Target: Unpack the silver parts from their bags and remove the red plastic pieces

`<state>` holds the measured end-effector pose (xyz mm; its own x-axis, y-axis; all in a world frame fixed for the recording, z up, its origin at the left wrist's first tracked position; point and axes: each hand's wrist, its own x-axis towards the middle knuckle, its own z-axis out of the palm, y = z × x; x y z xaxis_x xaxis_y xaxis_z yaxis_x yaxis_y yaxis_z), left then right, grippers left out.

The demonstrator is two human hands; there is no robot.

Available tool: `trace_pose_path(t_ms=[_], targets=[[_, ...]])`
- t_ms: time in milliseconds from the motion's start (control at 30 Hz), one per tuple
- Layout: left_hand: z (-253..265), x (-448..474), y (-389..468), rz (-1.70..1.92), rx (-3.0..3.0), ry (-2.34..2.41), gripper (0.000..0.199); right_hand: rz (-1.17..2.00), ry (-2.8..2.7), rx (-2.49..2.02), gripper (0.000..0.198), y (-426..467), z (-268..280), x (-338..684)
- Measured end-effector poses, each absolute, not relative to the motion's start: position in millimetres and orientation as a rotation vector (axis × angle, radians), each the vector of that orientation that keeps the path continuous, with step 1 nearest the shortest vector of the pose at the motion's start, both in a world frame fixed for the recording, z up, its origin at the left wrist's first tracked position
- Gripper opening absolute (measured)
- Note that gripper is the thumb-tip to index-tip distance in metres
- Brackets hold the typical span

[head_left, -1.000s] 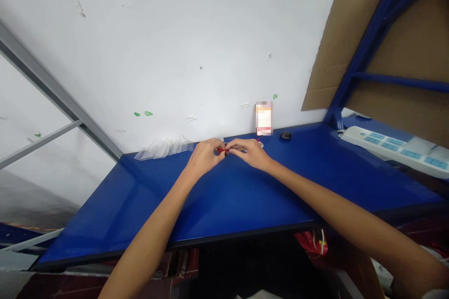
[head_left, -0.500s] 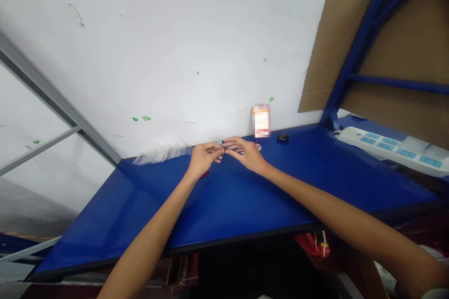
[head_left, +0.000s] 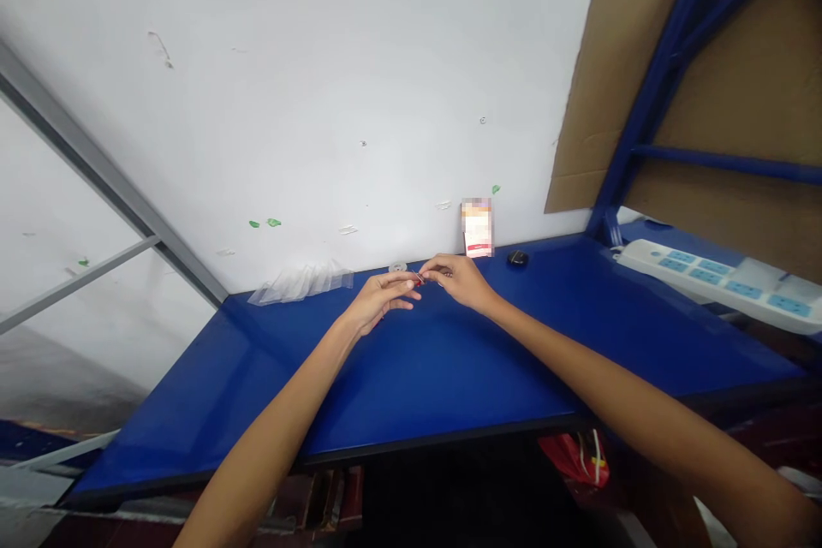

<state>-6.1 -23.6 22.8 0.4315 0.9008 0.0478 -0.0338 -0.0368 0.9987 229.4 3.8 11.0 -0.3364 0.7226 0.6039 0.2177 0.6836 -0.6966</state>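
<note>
Over the back of the blue table [head_left: 449, 377], my left hand [head_left: 385, 298] and my right hand [head_left: 457, 281] meet at the fingertips. Pinched between them is a small thin reddish piece [head_left: 419, 279], too small to name. Both thumbs and forefingers close on it, while the other left fingers stretch out below. Just behind the left fingertips lies a small pale round disc [head_left: 397, 267]. A bit of something red shows under the left hand, mostly hidden by it. Left of that hand lie several clear plastic bags [head_left: 301, 283], overlapping against the wall.
A phone with a lit screen [head_left: 477, 229] leans on the white wall [head_left: 411, 86]. Right of it sits a small black object [head_left: 517, 258]. A white power strip [head_left: 719, 278] lies at the far right, near a blue metal frame [head_left: 648, 103] and cardboard [head_left: 578, 128].
My hands have shifted slightly right, still together at the fingertips. The left fingers have straightened, and the red on the small piece now shows. The view has tilted a little.
</note>
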Motion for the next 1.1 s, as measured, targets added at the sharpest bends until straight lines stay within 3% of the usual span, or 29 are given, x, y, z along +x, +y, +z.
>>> trace_pose_path(t_ms=[233,667,1100], targets=[[17,-4,-14,1.081,1.727,1.165,0.04,0.404,-2.044,-0.771,0.032,0,22,236],[8,-7,-9,1.044,1.926,1.316,0.023,0.377,-1.921,-1.003,0.023,51,6,284],[3,-11,-5,0.98,2.019,1.296,0.026,-0.005,-2.262,-1.186,0.024,69,-15,286]])
